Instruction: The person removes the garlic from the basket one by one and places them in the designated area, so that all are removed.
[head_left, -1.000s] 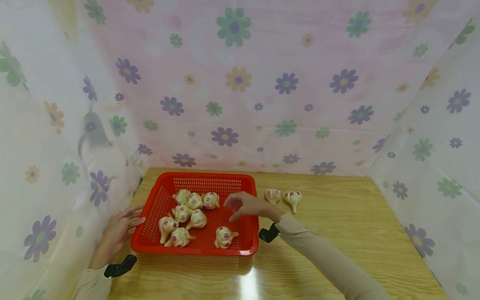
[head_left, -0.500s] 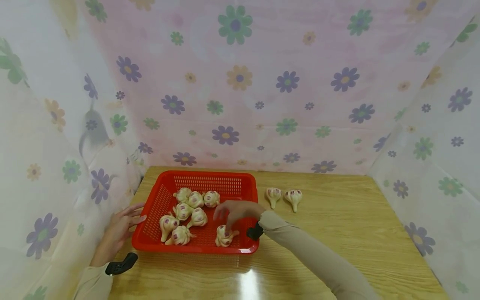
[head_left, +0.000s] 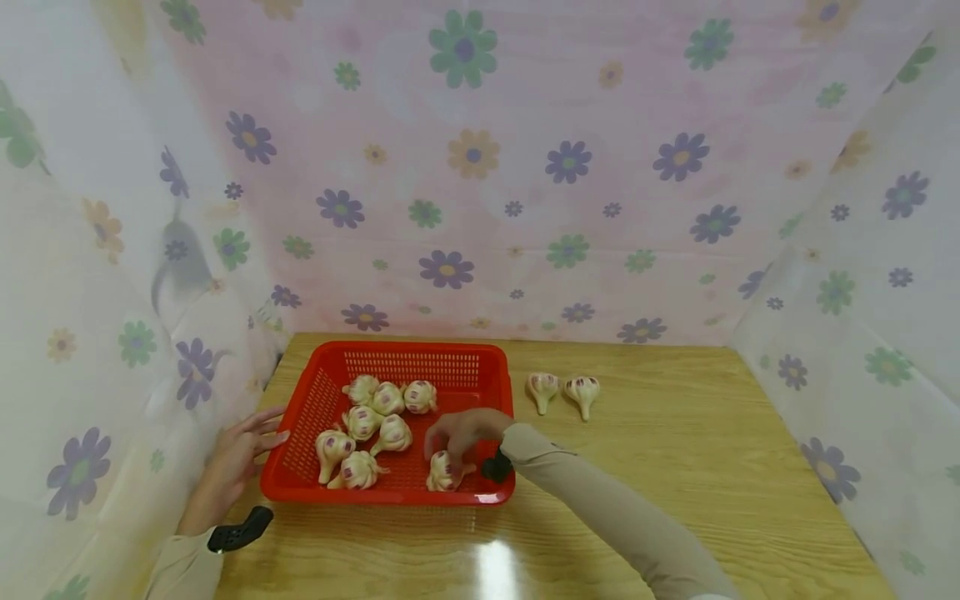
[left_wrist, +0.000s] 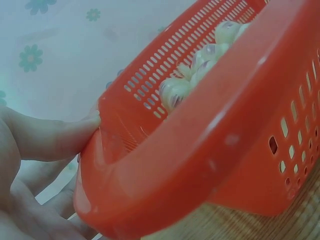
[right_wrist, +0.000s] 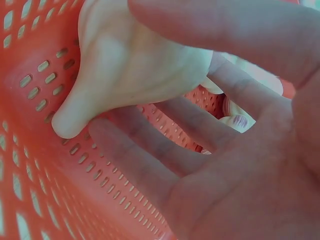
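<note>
A red plastic basket [head_left: 386, 497] holds several garlic bulbs [head_left: 391, 432], mostly gathered in its left half. My right hand [head_left: 470, 429] reaches down into the basket's front right part and grips a single garlic bulb [head_left: 441, 473]. In the right wrist view, the thumb lies over that garlic bulb [right_wrist: 115, 60] and the fingers [right_wrist: 135, 155] curl beneath it, its stem pointing away from the palm. My left hand [head_left: 234, 458] holds the basket's left rim. Its thumb [left_wrist: 60, 137] presses the rim corner in the left wrist view, while the other fingers sit outside and below.
Two more garlic bulbs [head_left: 542, 392] lie side by side on the wooden table [head_left: 675, 433], right of the basket. Flowered cloth [head_left: 510, 167] walls off the back and both sides, close by the left hand.
My right hand has moved down and toward the front of the basket, from above it onto the lone garlic bulb, which it now grips. The left hand stays at the rim.
</note>
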